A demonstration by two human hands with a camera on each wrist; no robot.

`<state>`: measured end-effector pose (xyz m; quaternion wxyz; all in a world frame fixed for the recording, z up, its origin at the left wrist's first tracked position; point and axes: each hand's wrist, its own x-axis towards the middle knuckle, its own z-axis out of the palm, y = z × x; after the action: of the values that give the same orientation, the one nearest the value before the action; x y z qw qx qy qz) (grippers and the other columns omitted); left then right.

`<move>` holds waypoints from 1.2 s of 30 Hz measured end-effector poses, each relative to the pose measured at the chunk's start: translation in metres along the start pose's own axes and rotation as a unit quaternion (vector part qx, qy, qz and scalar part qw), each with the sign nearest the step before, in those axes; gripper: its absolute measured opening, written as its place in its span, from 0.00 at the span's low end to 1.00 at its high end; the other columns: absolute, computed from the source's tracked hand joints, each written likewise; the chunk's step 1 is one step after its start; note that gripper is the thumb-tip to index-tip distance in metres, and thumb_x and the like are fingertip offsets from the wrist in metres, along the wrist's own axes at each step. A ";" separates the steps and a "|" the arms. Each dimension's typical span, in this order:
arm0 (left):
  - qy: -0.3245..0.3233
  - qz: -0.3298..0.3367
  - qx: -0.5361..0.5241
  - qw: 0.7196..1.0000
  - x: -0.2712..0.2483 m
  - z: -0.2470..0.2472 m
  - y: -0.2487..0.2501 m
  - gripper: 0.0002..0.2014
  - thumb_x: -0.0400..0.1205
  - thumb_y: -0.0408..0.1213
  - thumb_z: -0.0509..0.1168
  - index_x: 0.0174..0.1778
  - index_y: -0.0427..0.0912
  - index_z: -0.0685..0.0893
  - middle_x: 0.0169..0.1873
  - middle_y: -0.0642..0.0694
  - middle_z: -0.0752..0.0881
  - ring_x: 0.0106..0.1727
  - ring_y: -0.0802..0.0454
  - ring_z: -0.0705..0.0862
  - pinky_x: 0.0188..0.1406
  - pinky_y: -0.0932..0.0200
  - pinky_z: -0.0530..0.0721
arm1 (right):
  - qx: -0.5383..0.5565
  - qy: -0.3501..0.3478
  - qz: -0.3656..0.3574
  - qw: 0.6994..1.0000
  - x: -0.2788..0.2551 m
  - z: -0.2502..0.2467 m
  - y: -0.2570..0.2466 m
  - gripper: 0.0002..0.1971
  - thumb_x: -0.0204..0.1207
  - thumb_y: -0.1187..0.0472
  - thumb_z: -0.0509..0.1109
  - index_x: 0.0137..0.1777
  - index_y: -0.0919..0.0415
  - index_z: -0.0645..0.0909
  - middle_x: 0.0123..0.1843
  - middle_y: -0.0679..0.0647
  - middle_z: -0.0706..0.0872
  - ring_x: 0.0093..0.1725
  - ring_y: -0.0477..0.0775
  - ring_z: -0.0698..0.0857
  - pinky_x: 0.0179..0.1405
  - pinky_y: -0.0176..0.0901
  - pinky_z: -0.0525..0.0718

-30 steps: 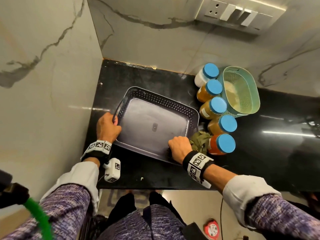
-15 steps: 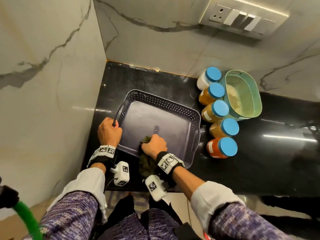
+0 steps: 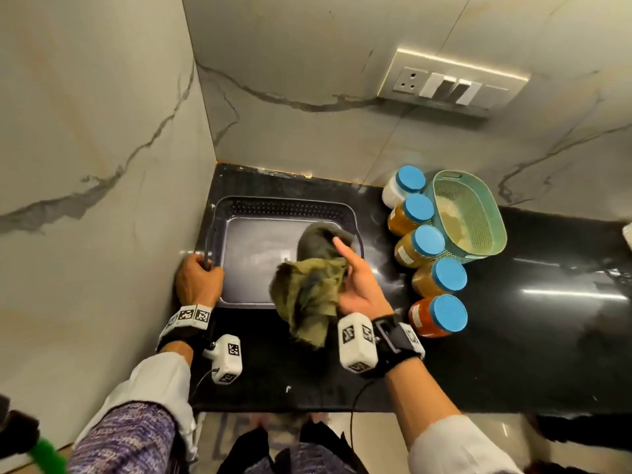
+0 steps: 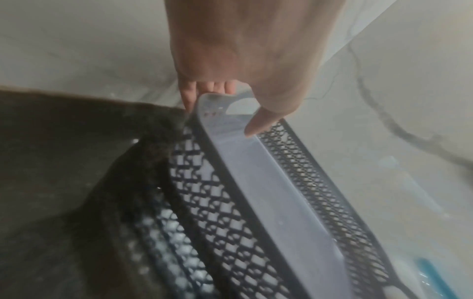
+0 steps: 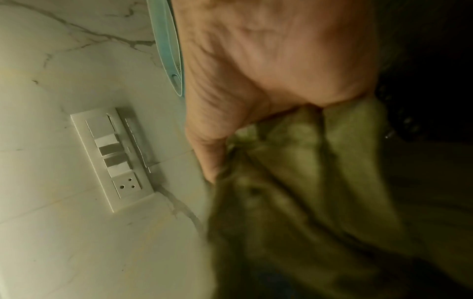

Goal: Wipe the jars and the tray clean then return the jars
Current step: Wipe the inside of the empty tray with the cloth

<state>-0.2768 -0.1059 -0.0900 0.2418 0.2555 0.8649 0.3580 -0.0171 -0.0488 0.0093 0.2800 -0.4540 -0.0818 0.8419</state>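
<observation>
A dark grey perforated tray lies on the black counter in the corner. My left hand grips its left handle; the left wrist view shows the fingers of that left hand curled round the tray's rim. Over the tray's right front part, my right hand is raised, palm turned up, and holds a bunched olive-green cloth. The right wrist view shows the right hand closed on the cloth. Several blue-lidded jars stand in a row right of the tray.
A teal mesh basket stands behind the jars, against the back wall. Marble walls close off the left and the back. A switch plate sits on the back wall. The counter's front edge is near my body.
My right hand has lifted the cloth off the tray floor and moved right, palm now turned up. The left hand stays on the tray's handle.
</observation>
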 end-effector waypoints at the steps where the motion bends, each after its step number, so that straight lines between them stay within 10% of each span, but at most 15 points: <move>1: -0.007 -0.018 -0.011 1.000 -0.001 0.001 0.005 0.14 0.77 0.30 0.72 0.57 0.32 0.83 0.57 0.26 0.87 0.60 0.25 0.85 0.60 0.39 0.80 | -0.002 0.005 -0.003 1.000 -0.009 -0.007 -0.002 0.17 0.81 0.53 0.74 0.59 0.68 0.90 0.52 0.67 0.94 0.51 0.66 0.93 0.59 0.61 0.90; 5: 0.031 0.034 0.008 0.999 -0.015 0.006 0.023 0.28 0.72 0.33 0.76 0.67 0.33 0.78 0.63 0.26 0.83 0.63 0.25 0.82 0.64 0.34 0.79 | -0.030 0.044 -0.016 0.998 -0.023 -0.024 0.010 0.16 0.73 0.67 0.73 0.61 0.68 0.88 0.50 0.67 0.94 0.49 0.67 0.94 0.60 0.64 0.92; 10: 0.053 0.227 -0.059 0.971 -0.053 0.014 0.062 0.15 0.73 0.47 0.71 0.49 0.41 0.89 0.52 0.38 0.87 0.56 0.38 0.85 0.60 0.42 0.81 | 0.033 0.044 -0.095 0.994 -0.026 -0.019 -0.004 0.17 0.76 0.77 0.63 0.61 0.74 0.87 0.55 0.69 0.93 0.53 0.69 0.93 0.57 0.63 0.92; 13: -0.170 0.113 -0.187 0.961 -0.083 0.018 0.101 0.22 0.70 0.59 0.74 0.48 0.45 0.90 0.49 0.44 0.91 0.55 0.45 0.88 0.58 0.47 0.84 | 0.048 0.030 -0.115 0.992 -0.031 -0.015 -0.021 0.18 0.79 0.77 0.57 0.52 0.71 0.91 0.55 0.66 0.94 0.55 0.69 0.92 0.63 0.64 0.87; 16: -0.401 -0.007 -0.244 0.883 -0.106 0.025 0.128 0.22 0.68 0.50 0.82 0.52 0.39 0.92 0.44 0.46 0.94 0.46 0.46 0.90 0.45 0.56 0.88 | 0.036 0.046 -0.141 0.988 -0.032 -0.015 -0.033 0.14 0.81 0.74 0.60 0.54 0.71 0.88 0.52 0.65 0.94 0.50 0.65 0.93 0.60 0.58 0.89; 19: -0.347 0.026 -0.261 0.901 -0.126 0.043 0.136 0.19 0.68 0.32 0.85 0.53 0.39 0.89 0.43 0.45 0.94 0.43 0.49 0.89 0.39 0.61 0.89 | -0.027 0.089 -0.133 0.987 -0.033 -0.020 -0.034 0.14 0.84 0.63 0.69 0.64 0.68 0.88 0.58 0.65 0.95 0.56 0.66 0.92 0.61 0.59 0.90; 26: -0.311 0.083 -0.211 0.923 -0.172 0.082 0.164 0.38 0.58 0.58 0.80 0.64 0.51 0.80 0.55 0.49 0.91 0.57 0.51 0.90 0.59 0.46 0.91 | -0.107 0.189 -0.253 0.943 -0.041 -0.055 -0.050 0.18 0.79 0.75 0.73 0.69 0.65 0.85 0.59 0.63 0.94 0.54 0.61 0.94 0.50 0.52 0.94; 36: -0.323 0.193 -0.156 0.913 -0.224 0.165 0.259 0.23 0.78 0.42 0.74 0.69 0.49 0.79 0.52 0.52 0.88 0.54 0.51 0.90 0.58 0.49 0.90 | -0.133 0.279 -0.303 0.901 -0.078 -0.143 -0.184 0.09 0.79 0.74 0.73 0.57 0.68 0.85 0.48 0.65 0.91 0.34 0.54 0.92 0.27 0.41 0.91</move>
<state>0.0611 -0.0031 0.0519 0.4714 0.4779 0.6065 0.4261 0.2056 0.0448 0.0549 0.4705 -0.6562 -0.2451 0.5366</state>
